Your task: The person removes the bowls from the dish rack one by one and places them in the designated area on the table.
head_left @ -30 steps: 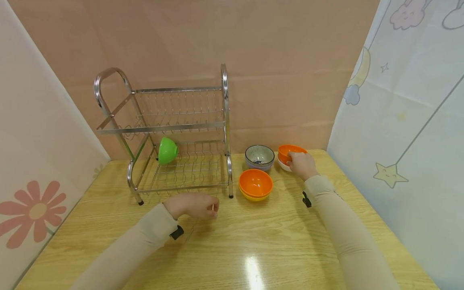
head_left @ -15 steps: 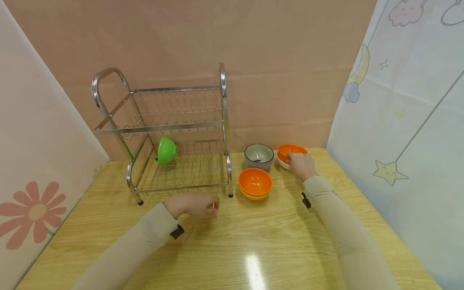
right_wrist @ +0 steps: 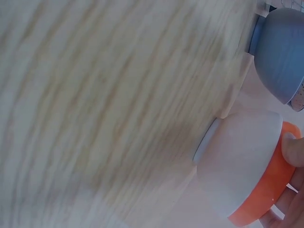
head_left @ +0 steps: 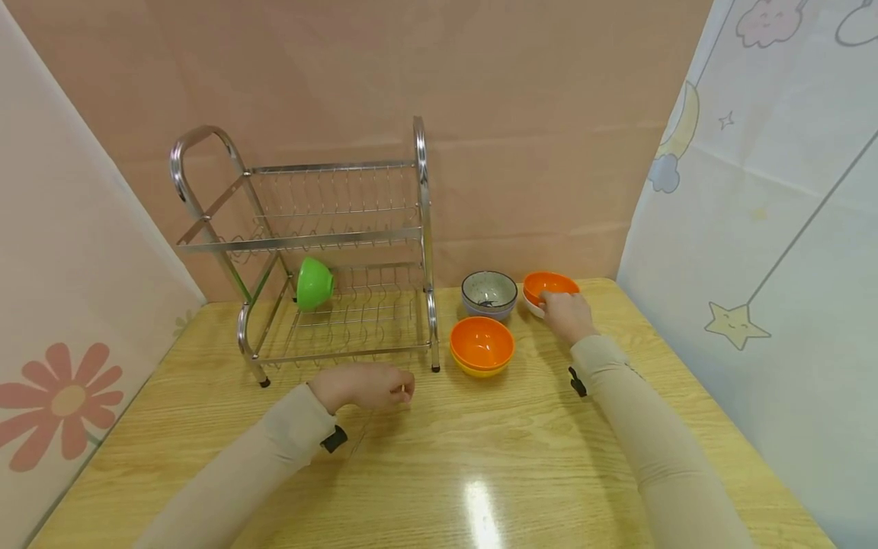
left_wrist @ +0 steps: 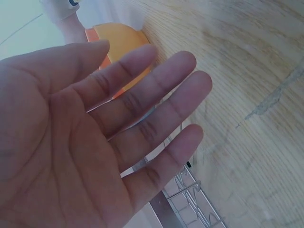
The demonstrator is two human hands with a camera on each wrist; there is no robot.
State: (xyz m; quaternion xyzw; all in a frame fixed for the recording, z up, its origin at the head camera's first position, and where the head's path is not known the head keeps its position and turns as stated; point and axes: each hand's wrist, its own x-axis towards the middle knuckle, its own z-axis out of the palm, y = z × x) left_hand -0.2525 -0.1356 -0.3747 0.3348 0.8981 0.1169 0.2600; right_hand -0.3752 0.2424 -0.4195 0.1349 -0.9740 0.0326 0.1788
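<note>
At the back right, my right hand (head_left: 569, 316) pinches the near rim of an orange bowl (head_left: 551, 283), which sits inside a white bowl (right_wrist: 242, 159). In the right wrist view the thumb (right_wrist: 293, 151) lies against the orange side, and the other fingers are partly hidden behind the bowl. My left hand (head_left: 363, 386) hovers low over the table in front of the dish rack (head_left: 343, 355), holding nothing. The left wrist view shows its palm (left_wrist: 71, 142) with relaxed, nearly straight fingers.
Left of the right hand stands a speckled grey bowl (head_left: 490, 287) in a lavender bowl (right_wrist: 280, 52). Before it, another orange bowl (head_left: 482, 343) nests in a yellow bowl (head_left: 480, 373). A green bowl (head_left: 315, 285) rests on its side on the rack's lower tier.
</note>
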